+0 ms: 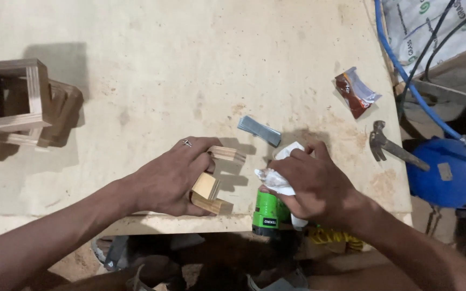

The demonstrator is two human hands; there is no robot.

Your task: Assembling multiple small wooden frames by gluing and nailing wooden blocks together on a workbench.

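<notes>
- Workbench (pixel 152 64): pale, stained board filling most of the view; its near edge runs just under both hands, its right edge falls away beside the hammer; a wide bare stretch lies open across the middle and far side
- Blue tank (pixel 449 172) and blue hose (pixel 400 64): off the right edge, below bench level
- Stacked wooden frames (pixel 14 97): square, open-centred, at the far left, well apart from the hands
- Left hand (pixel 171 175): clenched on a small plywood assembly (pixel 211 194) standing close to the near edge, one piece (pixel 227 154) jutting under the fingertips
- Right hand (pixel 314 186): closed around a white glue bottle (pixel 277 180), apparently with a green label, overhanging the near edge
- Hammer (pixel 392 146): flat, head on the bench by the right edge
- Grey staple strip (pixel 259 131): just beyond the right hand
- Torn wrapper (pixel 356 92): far right, apart from the rest
</notes>
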